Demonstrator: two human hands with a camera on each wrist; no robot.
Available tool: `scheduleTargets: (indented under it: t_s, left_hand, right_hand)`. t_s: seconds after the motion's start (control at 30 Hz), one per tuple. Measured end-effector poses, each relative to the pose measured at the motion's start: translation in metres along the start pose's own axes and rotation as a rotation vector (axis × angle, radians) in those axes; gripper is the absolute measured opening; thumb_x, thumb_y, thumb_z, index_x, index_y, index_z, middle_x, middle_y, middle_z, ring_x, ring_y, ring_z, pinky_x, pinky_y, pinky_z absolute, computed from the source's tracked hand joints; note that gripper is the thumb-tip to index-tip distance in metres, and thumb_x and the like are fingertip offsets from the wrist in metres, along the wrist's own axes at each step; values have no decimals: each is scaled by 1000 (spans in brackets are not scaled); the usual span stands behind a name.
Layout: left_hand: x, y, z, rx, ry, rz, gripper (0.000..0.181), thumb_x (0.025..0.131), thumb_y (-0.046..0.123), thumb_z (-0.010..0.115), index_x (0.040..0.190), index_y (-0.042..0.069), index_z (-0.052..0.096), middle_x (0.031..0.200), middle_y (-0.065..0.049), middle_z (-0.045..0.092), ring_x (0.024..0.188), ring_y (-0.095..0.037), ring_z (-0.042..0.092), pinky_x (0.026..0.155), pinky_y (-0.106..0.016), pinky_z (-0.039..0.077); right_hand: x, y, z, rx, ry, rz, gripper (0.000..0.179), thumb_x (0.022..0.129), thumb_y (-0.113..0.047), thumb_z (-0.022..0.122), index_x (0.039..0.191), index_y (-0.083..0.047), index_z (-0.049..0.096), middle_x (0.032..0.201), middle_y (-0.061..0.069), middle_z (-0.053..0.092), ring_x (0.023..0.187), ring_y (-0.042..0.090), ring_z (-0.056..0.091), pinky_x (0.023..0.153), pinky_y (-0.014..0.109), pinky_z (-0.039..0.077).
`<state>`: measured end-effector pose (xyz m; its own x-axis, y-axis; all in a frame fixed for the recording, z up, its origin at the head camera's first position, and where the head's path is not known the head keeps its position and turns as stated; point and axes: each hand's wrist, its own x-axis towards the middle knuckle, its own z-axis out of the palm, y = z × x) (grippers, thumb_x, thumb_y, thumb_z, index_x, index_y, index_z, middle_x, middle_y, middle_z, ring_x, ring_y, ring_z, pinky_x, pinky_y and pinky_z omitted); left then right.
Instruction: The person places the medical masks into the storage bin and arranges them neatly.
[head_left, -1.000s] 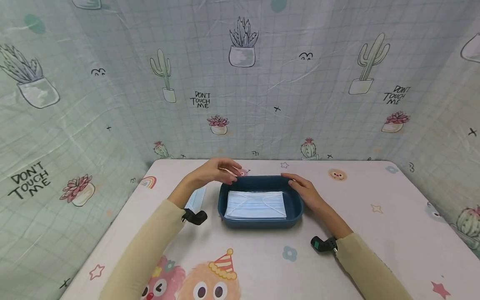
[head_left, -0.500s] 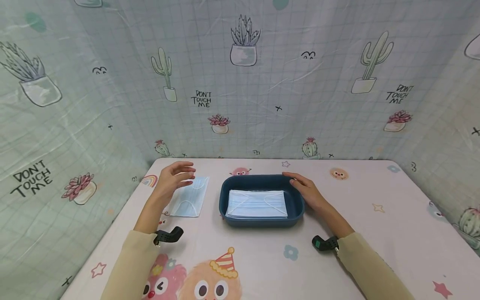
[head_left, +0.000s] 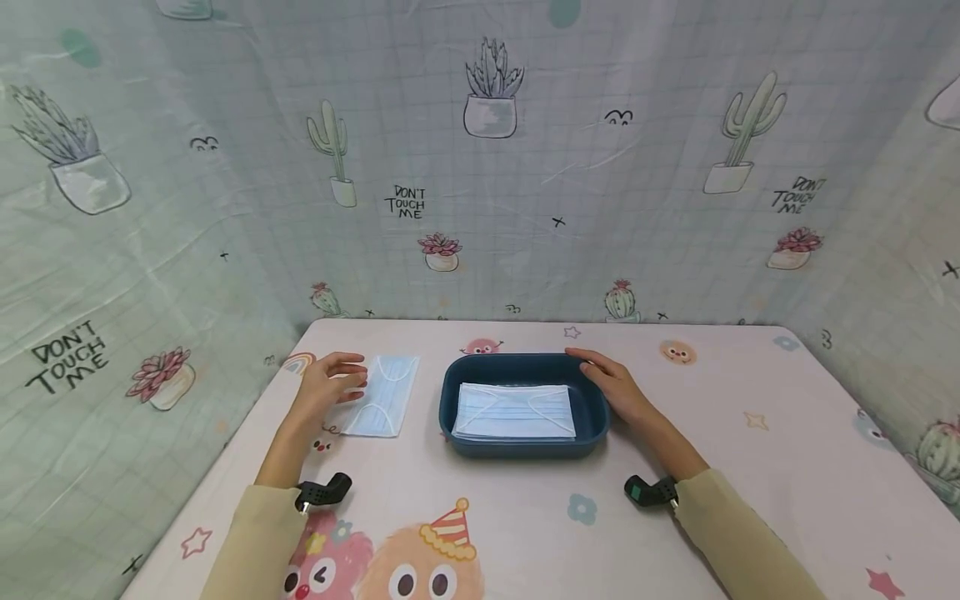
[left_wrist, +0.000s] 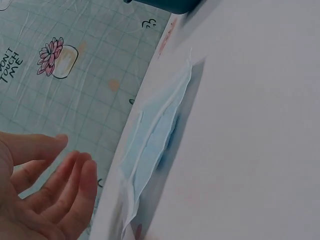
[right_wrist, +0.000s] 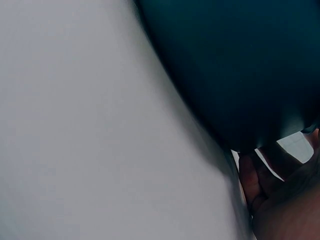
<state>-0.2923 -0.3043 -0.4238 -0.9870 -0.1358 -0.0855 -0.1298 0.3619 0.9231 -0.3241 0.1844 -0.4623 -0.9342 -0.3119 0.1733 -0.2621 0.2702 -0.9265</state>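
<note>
A light blue face mask (head_left: pixel 386 396) lies by itself on the left part of the table. Just left of it hovers my left hand (head_left: pixel 330 387), fingers loosely bent and holding nothing. In the left wrist view the thumb and fingertips stand apart from each other, beside the mask (left_wrist: pixel 157 135). A dark blue plastic box (head_left: pixel 517 448) stands mid-table with a stack of face masks (head_left: pixel 513 412) lying flat in it. My right hand (head_left: pixel 618 390) holds the box at its right back corner, thumb at the rim. In the right wrist view, fingers (right_wrist: pixel 250 175) reach against its outer wall.
The white table cover (head_left: pixel 517 533) carries printed cartoon figures, stars and flowers. Behind and to both sides hangs a curtain (head_left: pixel 555 175) printed with cactus pots, meeting the table's back edge.
My left hand has moved from above the box's left back corner leftward past the loose mask, uncovering it. The right hand and the box have stayed in place.
</note>
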Motion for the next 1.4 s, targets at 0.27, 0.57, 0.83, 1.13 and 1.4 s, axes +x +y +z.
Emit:
scheduleTargets:
  t_s: [0.27,0.57,0.83,1.13,1.4]
  left_hand:
    - [0,-10,-2,240,89,12,39,99,14,65,137,4,60,129,-23,65,100,-27,69,78,-26,63]
    - [-2,-14,-3,399,52,0,43,94,15,72,133,2,61,125,-25,66,97,-30,68,75,-30,60]
    - [-10,-8,-1,458,31,-22,47,90,12,76,133,0,60,115,-24,66,85,-27,65,66,-30,59]
    - [-8,-7,3,456,60,-26,47,84,5,78,128,-1,62,106,-21,66,75,-23,64,61,-27,55]
    - [-8,-9,6,426,52,-28,47,81,-1,79,125,-2,63,106,-21,67,76,-21,66,62,-27,58]
  right_hand:
    - [-3,2,3,11,-1,9,42,111,-19,45,150,-6,53,158,18,49,154,38,34,127,60,23]
    - [-5,-1,4,24,12,24,41,111,-19,46,149,-7,54,158,17,49,155,37,33,128,60,22]
    - [-5,-1,5,6,5,16,41,111,-19,46,150,-7,53,158,17,49,155,37,33,128,61,21]
    - [-5,-1,2,14,7,17,41,111,-20,46,149,-8,54,158,16,50,155,37,34,128,61,21]
    - [-4,0,2,20,7,6,41,111,-18,46,149,-6,54,158,18,49,155,37,34,128,60,22]
